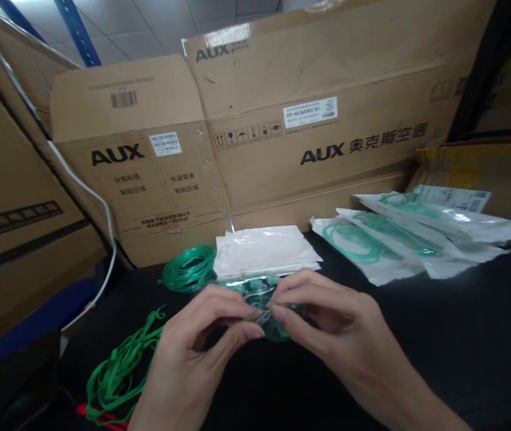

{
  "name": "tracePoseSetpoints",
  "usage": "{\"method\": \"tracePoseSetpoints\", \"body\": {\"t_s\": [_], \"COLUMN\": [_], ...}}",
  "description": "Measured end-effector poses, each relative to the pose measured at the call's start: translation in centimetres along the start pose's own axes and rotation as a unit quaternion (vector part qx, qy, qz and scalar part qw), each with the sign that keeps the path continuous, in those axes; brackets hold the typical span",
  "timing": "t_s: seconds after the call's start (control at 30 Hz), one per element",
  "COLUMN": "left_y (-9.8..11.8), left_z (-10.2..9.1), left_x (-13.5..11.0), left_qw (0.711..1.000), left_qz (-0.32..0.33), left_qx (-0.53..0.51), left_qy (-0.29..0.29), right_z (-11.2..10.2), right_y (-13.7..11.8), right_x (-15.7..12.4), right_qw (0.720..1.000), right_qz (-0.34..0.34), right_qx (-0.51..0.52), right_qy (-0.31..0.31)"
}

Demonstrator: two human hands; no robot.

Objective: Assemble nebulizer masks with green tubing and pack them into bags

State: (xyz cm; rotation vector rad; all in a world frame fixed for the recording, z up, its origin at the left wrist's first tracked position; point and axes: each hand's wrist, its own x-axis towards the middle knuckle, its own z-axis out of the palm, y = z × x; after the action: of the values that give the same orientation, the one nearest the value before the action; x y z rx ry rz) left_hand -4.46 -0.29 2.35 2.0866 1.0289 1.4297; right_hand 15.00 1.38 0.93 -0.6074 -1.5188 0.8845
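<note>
Both hands meet over a black table (439, 335) and pinch a clear green plastic mask piece (257, 293). My left hand (196, 347) grips its left side with thumb and fingers curled. My right hand (327, 326) holds its right side, thumb and forefinger pressed together on it. Much of the piece is hidden behind my fingers. A coil of green tubing (190, 268) lies just behind my left hand. A stack of empty clear plastic bags (264, 248) lies behind the piece.
Green elastic bands (123, 368) lie in a loose heap at the near left. Several sealed bags with green tubing (399, 236) are fanned out at the right. Large AUX cardboard boxes (282, 131) wall in the back and left. A white cable (97, 209) hangs at the left.
</note>
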Motion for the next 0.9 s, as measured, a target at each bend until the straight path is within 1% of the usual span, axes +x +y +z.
{"method": "tracePoseSetpoints", "body": {"t_s": [0.07, 0.13, 0.33, 0.47, 0.6, 0.73, 0.9], "left_y": [0.0, 0.1, 0.0, 0.0, 0.1, 0.2, 0.7], "left_z": [0.1, 0.1, 0.0, 0.0, 0.1, 0.2, 0.4], "left_x": [0.0, 0.1, 0.1, 0.1, 0.2, 0.1, 0.2], "left_qw": [1.0, 1.0, 1.0, 1.0, 1.0, 0.999, 0.996], "left_qz": [0.007, 0.011, 0.0, -0.008, -0.029, -0.05, -0.082], "left_qx": [0.003, 0.011, 0.022, 0.012, 0.002, -0.008, -0.022], "left_qy": [0.008, 0.007, 0.006, 0.007, 0.008, 0.006, 0.0], "right_z": [0.1, 0.0, -0.6, -0.9, -1.2, -1.5, -1.9], "right_y": [-0.3, -0.5, -0.9, -0.7, -0.5, -0.6, -0.5], "right_x": [-0.1, 0.0, 0.3, 0.3, 0.4, 0.5, 0.6], "right_qw": [0.999, 0.997, 0.995, 0.995, 0.995, 0.995, 0.993], "right_qz": [-0.026, -0.043, -0.061, -0.053, -0.04, -0.011, 0.021], "right_qx": [-0.042, -0.064, -0.074, -0.063, -0.054, -0.04, 0.004], "right_qy": [0.007, 0.0, -0.041, -0.053, -0.068, -0.092, -0.116]}}
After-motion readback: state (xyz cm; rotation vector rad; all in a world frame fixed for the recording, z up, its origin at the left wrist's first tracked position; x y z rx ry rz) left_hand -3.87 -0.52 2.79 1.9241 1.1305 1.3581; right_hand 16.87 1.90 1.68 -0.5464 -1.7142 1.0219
